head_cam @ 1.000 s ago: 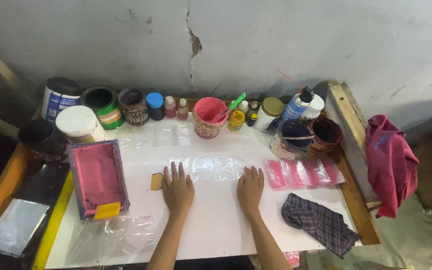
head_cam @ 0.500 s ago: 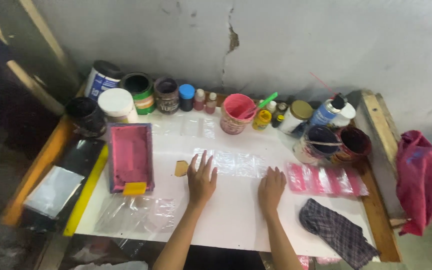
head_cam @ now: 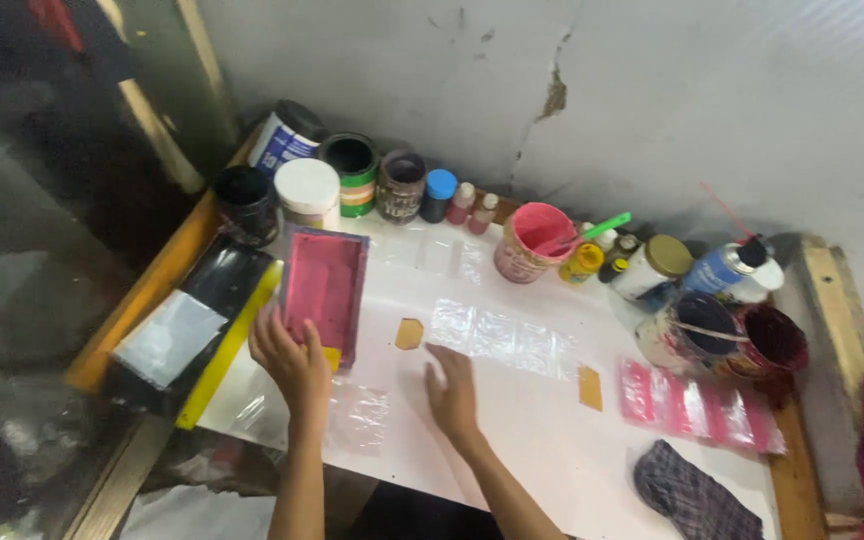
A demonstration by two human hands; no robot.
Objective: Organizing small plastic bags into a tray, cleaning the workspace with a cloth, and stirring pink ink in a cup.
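Observation:
My left hand (head_cam: 290, 357) rests at the near end of a pink-coated screen frame (head_cam: 325, 286) that lies on the white table (head_cam: 552, 450), fingers spread and touching its edge. Flat on the white surface lies my right hand (head_cam: 453, 391), just below a clear plastic strip (head_cam: 497, 336) taped down with tan tape pieces (head_cam: 409, 333) at each end. Neither hand grips anything that I can see.
Paint cans and small bottles (head_cam: 352, 175) line the wall. A pink cup with a green stick (head_cam: 532, 241) stands behind the strip. Pink printed plastic (head_cam: 697, 405) and dark pots (head_cam: 742, 340) sit right; a checked cloth (head_cam: 692, 495) lies near right. A black tray (head_cam: 187, 330) is left.
The view has swung left. My left hand moved from the white surface over to the pink frame's near end; my right hand shifted left below the clear strip.

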